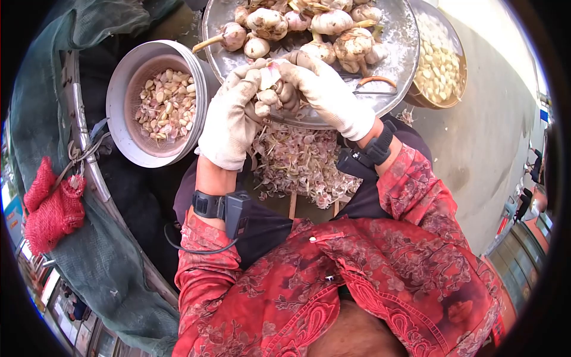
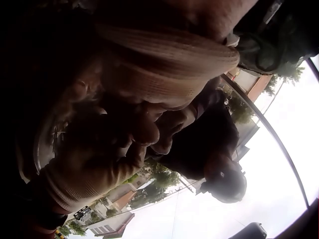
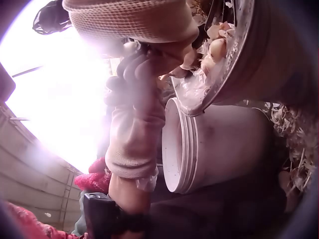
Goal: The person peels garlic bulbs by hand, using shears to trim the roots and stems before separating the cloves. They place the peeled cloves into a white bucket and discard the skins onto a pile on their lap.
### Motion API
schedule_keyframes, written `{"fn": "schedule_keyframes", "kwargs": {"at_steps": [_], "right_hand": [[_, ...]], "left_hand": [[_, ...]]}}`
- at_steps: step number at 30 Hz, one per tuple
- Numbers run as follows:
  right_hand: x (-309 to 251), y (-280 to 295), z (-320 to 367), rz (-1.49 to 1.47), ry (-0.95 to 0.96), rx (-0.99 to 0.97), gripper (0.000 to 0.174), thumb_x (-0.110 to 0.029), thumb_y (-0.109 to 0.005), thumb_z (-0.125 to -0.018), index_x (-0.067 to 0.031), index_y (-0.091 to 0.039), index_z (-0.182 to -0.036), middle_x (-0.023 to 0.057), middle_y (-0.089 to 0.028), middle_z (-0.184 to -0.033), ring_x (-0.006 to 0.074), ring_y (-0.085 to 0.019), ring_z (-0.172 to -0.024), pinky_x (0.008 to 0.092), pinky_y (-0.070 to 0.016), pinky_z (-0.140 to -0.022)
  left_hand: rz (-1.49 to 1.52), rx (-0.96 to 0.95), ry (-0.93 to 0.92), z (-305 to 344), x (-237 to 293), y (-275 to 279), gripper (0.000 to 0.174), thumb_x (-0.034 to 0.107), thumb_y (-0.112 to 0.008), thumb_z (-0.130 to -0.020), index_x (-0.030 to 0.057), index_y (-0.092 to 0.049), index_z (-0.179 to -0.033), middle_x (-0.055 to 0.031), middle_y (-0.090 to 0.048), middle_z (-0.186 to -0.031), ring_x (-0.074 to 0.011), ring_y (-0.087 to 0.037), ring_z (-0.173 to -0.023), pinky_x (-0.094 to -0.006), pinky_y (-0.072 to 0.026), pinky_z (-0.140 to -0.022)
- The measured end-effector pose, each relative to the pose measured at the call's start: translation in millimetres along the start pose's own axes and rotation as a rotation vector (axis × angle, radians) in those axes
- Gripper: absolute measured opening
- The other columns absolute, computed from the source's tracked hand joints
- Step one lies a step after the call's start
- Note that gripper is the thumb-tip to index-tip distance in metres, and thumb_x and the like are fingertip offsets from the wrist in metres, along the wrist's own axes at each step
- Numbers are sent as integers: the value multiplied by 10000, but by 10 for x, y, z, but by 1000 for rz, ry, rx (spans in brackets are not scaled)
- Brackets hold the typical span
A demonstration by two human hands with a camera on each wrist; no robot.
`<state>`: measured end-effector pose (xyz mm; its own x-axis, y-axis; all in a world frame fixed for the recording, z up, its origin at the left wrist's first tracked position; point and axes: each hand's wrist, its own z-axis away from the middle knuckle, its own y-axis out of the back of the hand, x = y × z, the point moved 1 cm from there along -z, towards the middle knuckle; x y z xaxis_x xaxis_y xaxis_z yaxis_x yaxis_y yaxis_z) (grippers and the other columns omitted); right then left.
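Observation:
Both hands wear whitish knit gloves and meet over the near rim of a round metal tray (image 1: 395,59). Between them is a garlic bulb (image 1: 269,96), partly broken apart, with several cloves showing and a strip of papery skin on top. My left hand (image 1: 229,122) grips it from the left, thumb along its side. From the right, my right hand (image 1: 327,89) holds the same bulb with curled fingers. The left wrist view is dark, with the left glove (image 2: 164,74) above the right glove (image 2: 84,174). Fingers hide much of the bulb in the right wrist view.
Whole garlic bulbs (image 1: 330,24) lie on the tray beside a curved tool with an orange-brown handle (image 1: 375,80). A white bucket (image 1: 116,119) at left holds loose cloves (image 1: 166,104). Peeled cloves (image 1: 437,59) fill a basin at right. Garlic skins (image 1: 303,160) are heaped below the tray.

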<state>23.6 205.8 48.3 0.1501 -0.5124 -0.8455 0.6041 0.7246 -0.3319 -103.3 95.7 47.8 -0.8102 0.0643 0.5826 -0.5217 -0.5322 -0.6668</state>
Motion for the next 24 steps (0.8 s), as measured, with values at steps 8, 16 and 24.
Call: {"fn": "schedule_keyframes", "kwargs": {"at_steps": [8, 16, 24], "right_hand": [[-66, -47, 69, 89, 12, 34, 297, -289, -546, -988, -10, -556, -1089, 5, -609, -757, 62, -568, -651, 220, -483, -604], [-13, -74, 70, 141, 34, 35, 345, -273, -557, -985, 19, -522, -1165, -1, -597, -767, 61, -554, -658, 212, -450, -593], [-53, 10, 46, -6, 0, 82, 329, -302, -529, -986, 13, -588, -1064, 26, -627, -761, 69, -571, -612, 216, -486, -563]], "left_hand": [[30, -53, 43, -11, 18, 33, 287, 160, -547, -973, 10, -544, -1218, -28, -609, -959, -75, -548, -770, -193, -442, -635], [-294, 65, -17, -3, 30, -24, 239, 163, -628, -927, 19, -584, -1112, -5, -602, -811, -60, -502, -637, -180, -385, -578], [-111, -22, -8, 23, 116, -47, 346, 68, -539, -929, -74, -523, -1243, -131, -655, -1043, -169, -659, -869, -243, -520, -796]]}}
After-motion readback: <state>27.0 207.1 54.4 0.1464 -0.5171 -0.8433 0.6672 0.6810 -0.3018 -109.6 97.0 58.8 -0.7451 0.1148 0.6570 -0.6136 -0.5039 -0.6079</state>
